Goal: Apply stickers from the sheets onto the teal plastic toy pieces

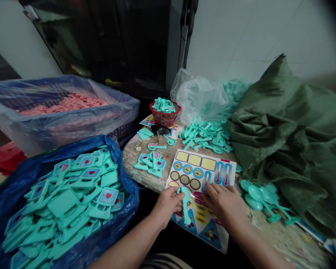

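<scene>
My left hand (170, 203) is closed on a teal plastic toy piece (186, 205) with a round head and a narrow handle, held over the sticker sheet. The sticker sheet (229, 220) lies at the table's near edge, printed with thermometers, round faces, yellow panels and blue triangles. My right hand (226, 205) rests on the sheet's right part, its fingers bent and drawn together at the stickers; what they pinch, if anything, is hidden. Left of the sheet is a small group of teal pieces (151, 164), some bearing heart or watermelon stickers.
A blue-lined bag (130, 186) of teal pieces stands left, before a plastic-covered crate (106, 123) of pink pieces. On the table (130, 153) are a red basket (165, 119), a teal pile (207, 134) and teal spoon-like pieces (257, 194). Green cloth (285, 149) bulges at right.
</scene>
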Available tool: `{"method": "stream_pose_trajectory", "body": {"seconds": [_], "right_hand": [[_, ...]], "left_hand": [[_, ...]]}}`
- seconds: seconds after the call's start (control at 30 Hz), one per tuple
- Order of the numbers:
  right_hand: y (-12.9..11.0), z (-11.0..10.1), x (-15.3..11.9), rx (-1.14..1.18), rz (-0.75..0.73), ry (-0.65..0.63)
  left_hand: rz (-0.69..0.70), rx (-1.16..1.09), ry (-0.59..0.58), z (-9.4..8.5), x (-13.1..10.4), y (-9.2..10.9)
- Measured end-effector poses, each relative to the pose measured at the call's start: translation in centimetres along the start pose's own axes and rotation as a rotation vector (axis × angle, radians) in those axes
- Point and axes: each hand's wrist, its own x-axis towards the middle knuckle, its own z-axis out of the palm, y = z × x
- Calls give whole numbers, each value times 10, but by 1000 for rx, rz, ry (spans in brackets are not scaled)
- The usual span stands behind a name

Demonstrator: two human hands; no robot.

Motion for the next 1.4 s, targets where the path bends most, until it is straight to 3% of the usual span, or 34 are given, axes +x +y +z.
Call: {"method": "stream_pose_trajectory", "body": {"seconds": [0.27, 0.6, 0.73, 0.87, 0.97, 1.23, 1.4], "right_hand": [[2, 2, -3, 48, 48, -59], [-10, 3, -1, 22, 0, -85], [-4, 4, -11, 270, 135, -91], [5, 1, -20, 811, 508, -137], [-3, -8, -23, 1156, 709, -102], [-51, -20, -19, 1446, 803, -110], [-61, -21, -16, 1450, 785, -44]], "left_hand": [[20, -7, -27, 0, 0, -2], [14, 1, -19, -1, 1, -2], [11, 0, -26, -1, 2, -2], [12, -8, -35, -2, 1, -1], [23, -21, -37, -2, -3, 0], [104, -151, -132, 10, -37, 15], [79, -88, -70, 14, -52, 22]]}}
